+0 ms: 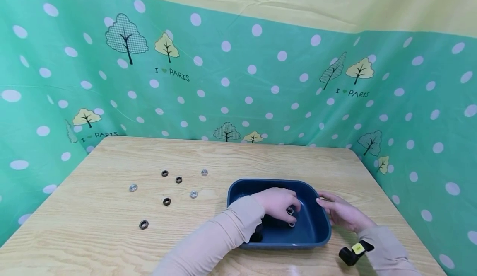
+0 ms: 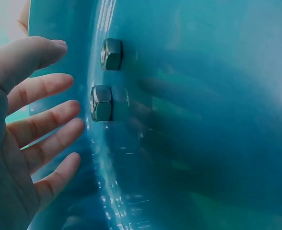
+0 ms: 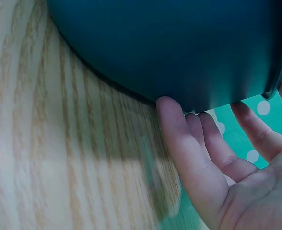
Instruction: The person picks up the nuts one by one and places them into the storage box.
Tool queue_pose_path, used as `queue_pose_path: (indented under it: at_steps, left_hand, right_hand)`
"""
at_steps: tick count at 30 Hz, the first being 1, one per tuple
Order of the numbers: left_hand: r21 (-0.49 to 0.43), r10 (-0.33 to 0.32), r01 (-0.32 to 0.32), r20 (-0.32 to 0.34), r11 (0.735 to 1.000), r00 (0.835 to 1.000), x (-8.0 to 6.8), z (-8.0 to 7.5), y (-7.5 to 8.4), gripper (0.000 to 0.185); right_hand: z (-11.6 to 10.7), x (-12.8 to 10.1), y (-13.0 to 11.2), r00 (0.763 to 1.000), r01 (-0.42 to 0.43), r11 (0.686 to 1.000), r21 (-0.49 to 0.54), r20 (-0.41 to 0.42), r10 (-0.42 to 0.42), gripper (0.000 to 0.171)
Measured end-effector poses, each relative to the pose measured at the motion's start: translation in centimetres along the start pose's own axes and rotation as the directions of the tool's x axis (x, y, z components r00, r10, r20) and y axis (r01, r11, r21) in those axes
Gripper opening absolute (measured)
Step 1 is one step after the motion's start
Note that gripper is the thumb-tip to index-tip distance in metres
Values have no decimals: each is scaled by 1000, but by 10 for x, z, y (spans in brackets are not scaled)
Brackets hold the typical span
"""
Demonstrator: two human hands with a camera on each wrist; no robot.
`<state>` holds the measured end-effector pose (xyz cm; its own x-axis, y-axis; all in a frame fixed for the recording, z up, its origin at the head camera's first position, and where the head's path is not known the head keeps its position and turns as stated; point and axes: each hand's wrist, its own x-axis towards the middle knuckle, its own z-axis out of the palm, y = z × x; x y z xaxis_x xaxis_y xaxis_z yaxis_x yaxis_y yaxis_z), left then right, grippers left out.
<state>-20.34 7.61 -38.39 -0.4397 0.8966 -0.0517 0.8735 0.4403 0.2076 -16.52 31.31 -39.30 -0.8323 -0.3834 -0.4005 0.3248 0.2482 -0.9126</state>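
Observation:
A dark blue plastic basin (image 1: 283, 246) stands on the table's right half. My left hand (image 1: 277, 203) reaches down into it with fingers spread and slightly bent, gripping nothing. Close to those fingertips, two metal hex nuts (image 2: 111, 54) lie apart from each other at the foot of the basin wall. Outside the basin, my right hand (image 1: 344, 214) touches its right end. Its extended fingers (image 3: 191, 148) rest against the outer wall near the bottom, and the thumb is up by the rim.
Several loose nuts lie scattered on the wooden table (image 1: 93, 209) to the left: black ones (image 1: 167, 201) and silver ones (image 1: 193, 194). A green dotted curtain (image 1: 238, 69) hangs behind and beside the table. A black strap device (image 1: 352, 254) sits on the right wrist.

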Motion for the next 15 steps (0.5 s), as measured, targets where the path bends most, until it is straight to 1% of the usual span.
queue_pose_path:
  at_steps: [5,9,15]
  left_hand:
    - [-24,1,-1,-23,1000,1000,2,0,-2,24]
    - [-46,-2,0,-42,999,999,1,-4,-3,25]
    - [-109,-32,23,-76,994,997,-2,-13,-5,30]
  right_hand:
    - [-1,0,-1,1000,-3,1000,11,10,3,70]
    - [0,-1,-1,1000,-3,1000,17,16,3,70]
    - [1,-1,-3,1000,-25,1000,7,-16,25,72]
